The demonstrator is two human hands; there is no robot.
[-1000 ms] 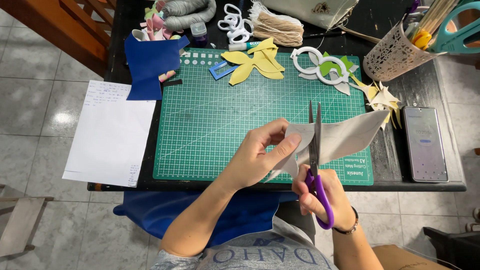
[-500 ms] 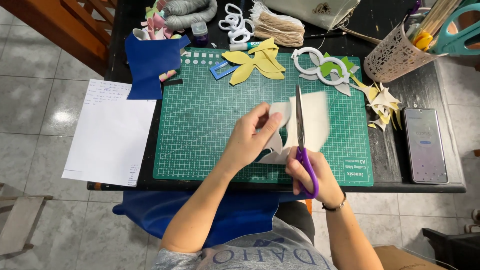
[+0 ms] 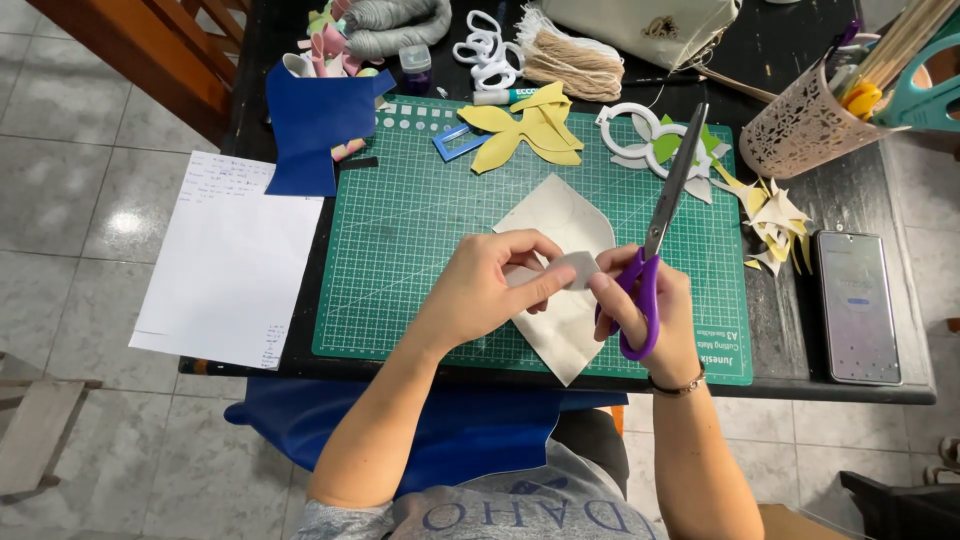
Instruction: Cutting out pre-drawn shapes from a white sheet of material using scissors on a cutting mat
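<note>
The left hand [image 3: 480,290] pinches a small pale cutout [image 3: 572,268] between thumb and forefinger, just above the middle of the green mat [image 3: 400,260]. The right hand [image 3: 650,310] touches the cutout's other edge with its fingertips while its fingers stay looped through the purple handles of the scissors [image 3: 660,240]; the blades are shut and point toward the upper right of the frame.

The risk lies in that double duty. With the scissors hanging from the same fingers that steady the piece, the grip looks weak, and the cutout could slip or crease. The blade tips also sit near the white and green shapes [image 3: 655,145] in the upper middle and could snag them if the wrist turns.

The cutout is off-white, thin and slightly curled, with a rounded outline. Under both hands lies the larger pale sheet [image 3: 555,215], flat on the mat, with one curved edge cut away.
</note>
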